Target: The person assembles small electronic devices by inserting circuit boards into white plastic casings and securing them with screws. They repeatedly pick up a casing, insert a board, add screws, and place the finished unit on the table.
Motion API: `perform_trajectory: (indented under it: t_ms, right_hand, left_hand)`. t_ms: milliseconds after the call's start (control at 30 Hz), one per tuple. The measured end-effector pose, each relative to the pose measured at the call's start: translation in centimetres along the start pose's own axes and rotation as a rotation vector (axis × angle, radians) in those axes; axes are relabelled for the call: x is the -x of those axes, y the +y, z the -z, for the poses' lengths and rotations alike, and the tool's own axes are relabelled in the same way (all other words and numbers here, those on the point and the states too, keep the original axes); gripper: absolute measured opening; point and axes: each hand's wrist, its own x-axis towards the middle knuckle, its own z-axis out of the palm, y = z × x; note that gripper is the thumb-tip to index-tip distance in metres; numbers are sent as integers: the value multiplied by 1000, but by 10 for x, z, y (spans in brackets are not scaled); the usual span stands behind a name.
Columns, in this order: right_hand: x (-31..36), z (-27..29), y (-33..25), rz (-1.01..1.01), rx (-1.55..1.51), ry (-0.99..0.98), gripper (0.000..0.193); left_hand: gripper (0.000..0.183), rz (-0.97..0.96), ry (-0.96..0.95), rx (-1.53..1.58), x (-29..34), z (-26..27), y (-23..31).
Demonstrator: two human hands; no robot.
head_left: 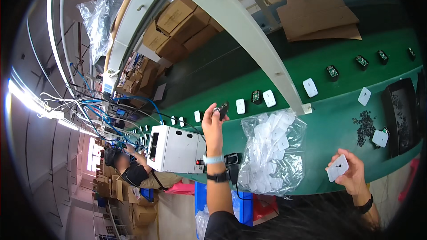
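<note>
Raised over the green bench [320,138], my left hand [213,120] has its fingers closed on a small black housing [223,109]. My right hand [353,175] pinches a white rounded cover plate [338,169], with a small black piece at its middle. Between my hands lies a clear plastic bag [296,169] full of similar white plates. Beyond my right hand are a loose pile of small black parts [364,128], a white plate on a unit [380,138] and another white plate [364,96].
Black housings with green boards [332,73] and white-topped units [310,87] stand in a row along the bench. A black box of small parts [400,120] stands right, a white machine [175,149] left. A co-worker [138,172] sits beyond it. A pale post [267,58] crosses the bench.
</note>
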Motion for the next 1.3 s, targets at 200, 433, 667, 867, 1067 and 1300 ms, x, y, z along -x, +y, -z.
perform_trajectory:
  t_ms: [200,433,667,867,1067,1300]
  right_hand:
    - [-7,-7,-16,-32,5,-176,76]
    - [6,-1,-12,74,104,-169,60]
    - [25,8,-9,189,181,-90,57]
    - [23,6,-26,314,616,-81,52]
    - [25,8,-26,349,683,-79,49]
    - [29,11,-30,355,841,-99,49]
  left_hand:
    - [64,162,-226,423,164,-70,31]
    - [62,353,-546,455,230,-129,20]
    - [58,277,-697,262,231,-154,29]
    - [58,223,-761,148,232,-167,36]
    - [59,242,-778,76,232,-174,36]
    - [59,131,-754,-56,240,-178,33]
